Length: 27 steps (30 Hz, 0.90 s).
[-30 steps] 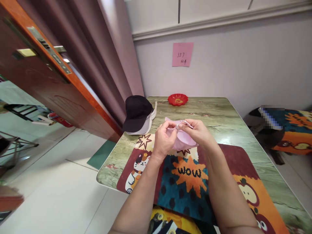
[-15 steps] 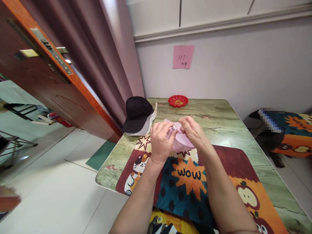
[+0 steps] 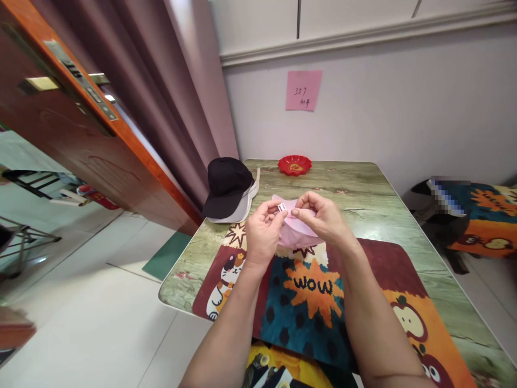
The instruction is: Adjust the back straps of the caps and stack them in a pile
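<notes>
A pale pink cap point(image 3: 299, 235) lies on the patterned mat, partly covered by my hands. My left hand point(image 3: 262, 233) is closed, pinching a small silver buckle point(image 3: 281, 207) on the cap's strap between thumb and fingertips. Just beside it, my right hand point(image 3: 323, 218) is closed too, thumb and forefinger pressed on the pink strap close to the buckle. I cannot make out whether the strap end passes through the buckle.
Left of my hands a black cap point(image 3: 228, 186) rests on top of lighter caps point(image 3: 246, 207). A red scalloped dish point(image 3: 294, 165) stands at the table's back. The mat point(image 3: 311, 323) covers the front of the green table point(image 3: 355, 183). A wooden door point(image 3: 121, 178) stands at left.
My left hand has turned so the buckle's face shows. The right hand has shifted slightly left and lowered its fingertips onto the strap by the buckle.
</notes>
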Available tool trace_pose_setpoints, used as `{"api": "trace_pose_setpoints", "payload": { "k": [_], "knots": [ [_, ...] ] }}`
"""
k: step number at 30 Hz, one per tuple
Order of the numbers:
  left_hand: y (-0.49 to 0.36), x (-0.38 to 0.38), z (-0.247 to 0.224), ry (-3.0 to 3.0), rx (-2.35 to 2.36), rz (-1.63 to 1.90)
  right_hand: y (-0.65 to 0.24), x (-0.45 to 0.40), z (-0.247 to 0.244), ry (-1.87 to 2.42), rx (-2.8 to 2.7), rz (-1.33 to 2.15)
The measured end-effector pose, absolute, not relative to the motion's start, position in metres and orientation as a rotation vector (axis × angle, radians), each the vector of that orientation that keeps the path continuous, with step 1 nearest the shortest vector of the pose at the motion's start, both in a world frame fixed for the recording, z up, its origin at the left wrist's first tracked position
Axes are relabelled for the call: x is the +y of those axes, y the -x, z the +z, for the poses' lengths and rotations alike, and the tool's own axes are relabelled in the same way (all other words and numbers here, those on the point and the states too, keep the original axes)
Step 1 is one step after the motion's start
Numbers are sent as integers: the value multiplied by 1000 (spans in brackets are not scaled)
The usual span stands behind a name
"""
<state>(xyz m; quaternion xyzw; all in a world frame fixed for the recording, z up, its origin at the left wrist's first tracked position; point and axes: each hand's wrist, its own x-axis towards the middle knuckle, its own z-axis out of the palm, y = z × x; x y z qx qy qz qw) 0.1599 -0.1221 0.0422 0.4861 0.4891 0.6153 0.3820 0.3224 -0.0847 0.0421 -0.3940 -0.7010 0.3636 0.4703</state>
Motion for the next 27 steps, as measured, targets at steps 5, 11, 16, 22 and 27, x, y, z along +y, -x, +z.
{"api": "trace_pose_setpoints", "payload": {
  "k": [5,11,16,22,27],
  "knots": [
    [-163,-123,46,-1094,1155,1568,-325,-85,44,946,-1634,790],
    [-161,-121,42,-1127,1183,1578,-337,-83,49,973,-1416,789],
    [-161,-121,43,-1155,1207,1564,-351,-81,49,981,-1379,1100],
    [-164,-119,40,-1180,1203,1521,-360,-87,57,941,-1619,976],
    [-166,-119,38,-1262,1187,1489,-349,-95,62,977,-1698,1072]
  ]
}}
